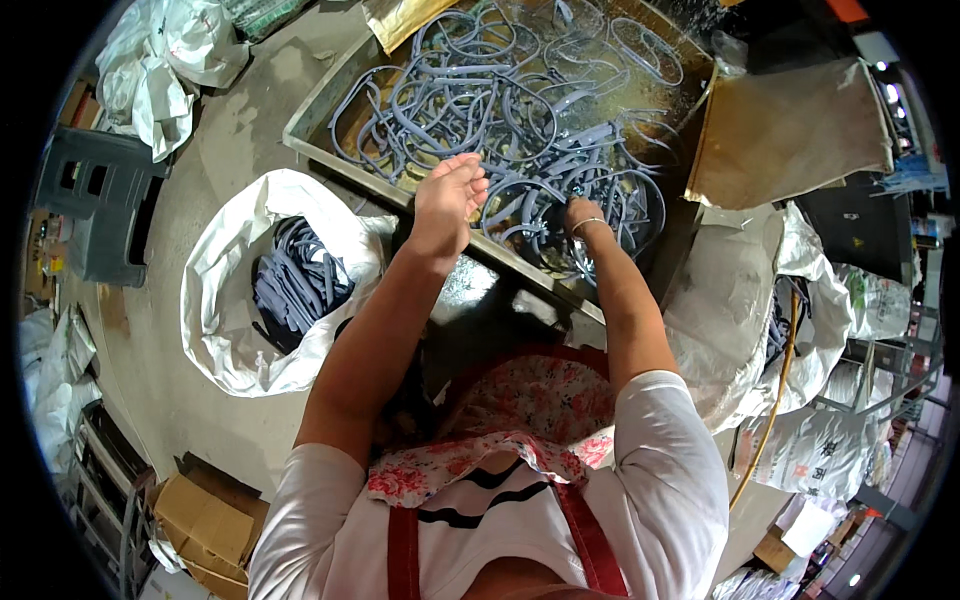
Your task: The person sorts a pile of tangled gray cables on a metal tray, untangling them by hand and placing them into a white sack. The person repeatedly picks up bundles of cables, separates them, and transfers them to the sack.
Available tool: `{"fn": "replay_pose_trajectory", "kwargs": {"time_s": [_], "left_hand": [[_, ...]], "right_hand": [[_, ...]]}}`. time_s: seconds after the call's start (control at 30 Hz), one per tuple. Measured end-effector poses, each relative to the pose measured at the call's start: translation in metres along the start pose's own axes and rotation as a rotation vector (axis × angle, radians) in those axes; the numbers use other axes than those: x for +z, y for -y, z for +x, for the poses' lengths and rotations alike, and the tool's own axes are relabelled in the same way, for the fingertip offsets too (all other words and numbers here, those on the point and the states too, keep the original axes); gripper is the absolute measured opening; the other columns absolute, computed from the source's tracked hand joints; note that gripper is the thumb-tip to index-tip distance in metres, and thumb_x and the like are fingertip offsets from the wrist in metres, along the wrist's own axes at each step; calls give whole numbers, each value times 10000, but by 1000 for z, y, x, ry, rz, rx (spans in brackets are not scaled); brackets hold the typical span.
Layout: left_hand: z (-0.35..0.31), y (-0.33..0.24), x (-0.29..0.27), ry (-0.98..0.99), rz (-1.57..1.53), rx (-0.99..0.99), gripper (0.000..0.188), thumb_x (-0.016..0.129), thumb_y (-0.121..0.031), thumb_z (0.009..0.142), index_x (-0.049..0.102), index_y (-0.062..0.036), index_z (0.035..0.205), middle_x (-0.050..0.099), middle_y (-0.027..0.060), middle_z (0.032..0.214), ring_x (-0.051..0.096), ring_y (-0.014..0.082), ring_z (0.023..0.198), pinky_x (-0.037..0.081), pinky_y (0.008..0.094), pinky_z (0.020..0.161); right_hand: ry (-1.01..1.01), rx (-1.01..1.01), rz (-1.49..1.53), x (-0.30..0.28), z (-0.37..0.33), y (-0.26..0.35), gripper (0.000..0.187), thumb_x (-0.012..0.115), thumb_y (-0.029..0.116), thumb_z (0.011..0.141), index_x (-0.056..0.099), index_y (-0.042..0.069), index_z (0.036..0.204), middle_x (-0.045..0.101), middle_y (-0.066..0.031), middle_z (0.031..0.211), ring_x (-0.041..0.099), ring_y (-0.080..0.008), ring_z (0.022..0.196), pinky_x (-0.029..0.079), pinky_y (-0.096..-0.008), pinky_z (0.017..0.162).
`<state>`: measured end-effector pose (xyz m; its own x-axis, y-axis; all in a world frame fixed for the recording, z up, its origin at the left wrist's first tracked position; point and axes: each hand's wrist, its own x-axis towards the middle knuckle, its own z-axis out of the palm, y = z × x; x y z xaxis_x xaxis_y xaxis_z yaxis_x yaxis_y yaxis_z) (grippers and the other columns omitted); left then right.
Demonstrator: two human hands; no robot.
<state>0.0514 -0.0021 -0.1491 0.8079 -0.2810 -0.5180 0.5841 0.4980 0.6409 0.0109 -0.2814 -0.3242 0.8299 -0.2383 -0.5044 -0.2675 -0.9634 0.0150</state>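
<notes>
A metal tray [300, 128] in front of me holds a wet tangle of grey-blue rubber-like strips [470, 112], many bent into loops. My left hand [452, 205] is raised over the tray's near edge, its fingers curled in; no strip shows in it. Deeper in the tray, my right hand [584, 213] is closed on the strips at the near right, with its fingertips partly hidden among them. Loops lie on both sides of that hand.
Left of my left forearm stands an open white sack [215, 300] with more grey strips [300, 278]. Another white sack [825, 300] is on the right, below a brown sheet [790, 135]. A dark plastic stool [105, 200] and a cardboard box [205, 525] stand on the left.
</notes>
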Motion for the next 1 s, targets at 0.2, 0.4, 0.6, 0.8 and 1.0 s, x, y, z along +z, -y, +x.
{"fn": "replay_pose_trajectory", "kwargs": {"time_s": [0.2,0.4,0.6,0.8,1.0], "left_hand": [[30,21,-9,-63,175,-93,383,572,-324,851,507,-28,1085,531,58,968,500,146,896,407,305,804],[36,47,20,5,518,-213,701,695,-331,752,367,56,1235,374,233,1298,362,277,1211,290,381,973],[60,55,35,-1,42,-69,353,585,-403,829,490,-72,749,400,0,627,418,132,580,418,310,567],[76,47,24,-5,98,-21,473,430,-448,898,499,-5,1050,541,140,955,559,217,822,446,313,647],[68,3,19,-421,-59,65,410,575,-398,844,470,-9,769,466,46,565,379,103,413,291,255,362]], "right_hand": [[-245,-186,39,-37,-21,-16,223,474,122,769,537,3,947,606,-220,813,593,-372,792,486,-447,707],[-564,-226,395,-130,-74,-19,195,519,175,843,495,-18,863,556,-273,727,539,-447,748,432,-488,634],[-338,-368,895,-147,-88,-16,322,662,184,749,551,-16,976,590,-85,731,553,-205,684,449,-317,657],[-97,-92,1369,-117,-88,-44,188,631,187,790,557,17,755,532,-21,600,545,-115,584,448,-265,555],[-625,-158,-125,-150,-90,-72,219,501,254,842,588,72,757,622,-168,730,604,-341,722,481,-420,614]]}}
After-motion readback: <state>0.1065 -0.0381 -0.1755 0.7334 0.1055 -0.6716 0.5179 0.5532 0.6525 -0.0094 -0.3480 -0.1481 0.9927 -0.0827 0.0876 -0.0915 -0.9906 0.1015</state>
